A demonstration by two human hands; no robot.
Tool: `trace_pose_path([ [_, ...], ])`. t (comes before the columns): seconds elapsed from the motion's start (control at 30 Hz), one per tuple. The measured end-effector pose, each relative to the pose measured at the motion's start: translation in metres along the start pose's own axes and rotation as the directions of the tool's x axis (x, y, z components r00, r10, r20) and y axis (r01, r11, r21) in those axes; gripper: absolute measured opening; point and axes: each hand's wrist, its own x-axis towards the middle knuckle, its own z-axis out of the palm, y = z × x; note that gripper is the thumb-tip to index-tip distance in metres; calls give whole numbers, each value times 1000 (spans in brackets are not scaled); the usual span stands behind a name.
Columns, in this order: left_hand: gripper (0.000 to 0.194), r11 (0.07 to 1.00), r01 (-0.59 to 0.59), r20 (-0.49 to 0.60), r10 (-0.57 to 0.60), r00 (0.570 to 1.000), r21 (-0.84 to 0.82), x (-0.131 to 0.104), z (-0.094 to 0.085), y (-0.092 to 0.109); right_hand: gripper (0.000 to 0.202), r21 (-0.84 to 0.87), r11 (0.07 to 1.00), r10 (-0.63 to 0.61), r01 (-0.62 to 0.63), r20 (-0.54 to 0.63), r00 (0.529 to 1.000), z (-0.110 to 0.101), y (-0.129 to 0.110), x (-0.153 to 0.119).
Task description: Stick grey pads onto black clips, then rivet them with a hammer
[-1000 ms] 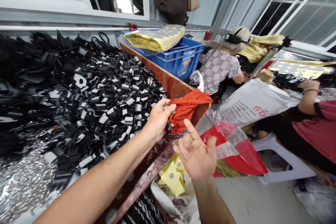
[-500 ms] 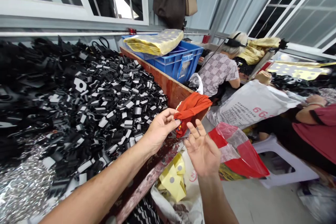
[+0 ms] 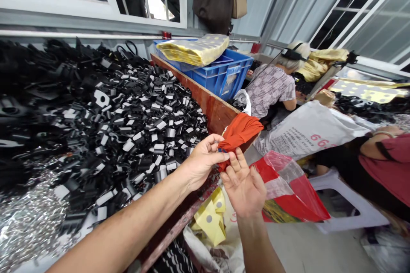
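An orange-red cloth [image 3: 241,130] hangs over the corner of the wooden board [image 3: 221,113] in the middle of the view. My left hand [image 3: 205,158] is at its lower left edge, thumb and index finger nearly together; whatever may be between them is too small to make out. Palm up, my right hand [image 3: 245,185] has its fingers partly curled and apart, with the fingertips at the cloth's lower edge, close to my left thumb. Nothing shows in the right palm. Many black clips with white pads [image 3: 153,123] are heaped to the left.
Behind the board stands a blue crate [image 3: 224,74] with yellow sheets [image 3: 195,50] on top. A white sack [image 3: 221,256] holds yellow pieces below my hands. One person [image 3: 270,87] sits ahead, another [image 3: 384,166] at right. Small silvery parts [image 3: 28,217] lie lower left.
My right hand has moved slightly left and up, so its fingertips are now beside my left thumb at the cloth. The whole view has shifted slightly.
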Motion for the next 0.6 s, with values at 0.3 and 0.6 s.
trace_pose_path([
  [0.3, 41, 1000, -20, -20, 20, 1000, 21, 2, 3, 1, 42, -3, 1000, -30, 30, -39, 999, 2, 13, 1],
  [0.6, 37, 1000, 1, -17, 0, 1000, 22, 3, 0, 3, 38, 66, 998, -17, 22, -73, 997, 8, 16, 2],
])
